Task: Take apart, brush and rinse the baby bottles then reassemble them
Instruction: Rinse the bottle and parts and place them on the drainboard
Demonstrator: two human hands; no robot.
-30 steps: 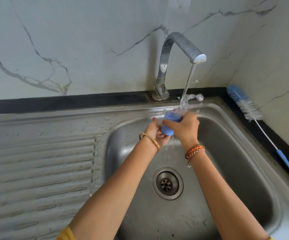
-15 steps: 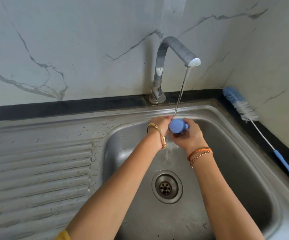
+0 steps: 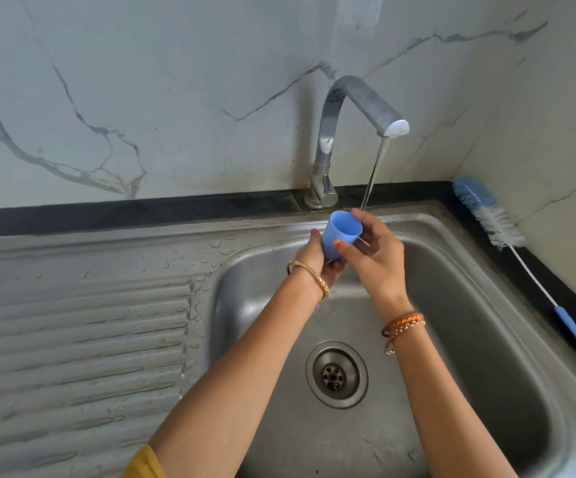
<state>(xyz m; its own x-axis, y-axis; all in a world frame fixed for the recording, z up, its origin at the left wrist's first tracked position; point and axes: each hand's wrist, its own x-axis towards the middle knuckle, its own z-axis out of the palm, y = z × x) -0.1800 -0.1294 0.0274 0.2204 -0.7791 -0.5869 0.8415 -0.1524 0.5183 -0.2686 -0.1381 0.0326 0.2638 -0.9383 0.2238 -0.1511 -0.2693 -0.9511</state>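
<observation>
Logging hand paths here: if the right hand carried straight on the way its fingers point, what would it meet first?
Probably the water stream: the right hand, pinching the blue cap, points up toward the sink's back rim. Depth is unclear.

Blue bottle cap (image 3: pixel 340 236), open end tilted up, probably wet; brush (image 3: pixel 528 270) on ledge.

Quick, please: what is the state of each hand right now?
Left hand: holding the blue cap from below.
Right hand: pinching the same cap at its rim.
</observation>
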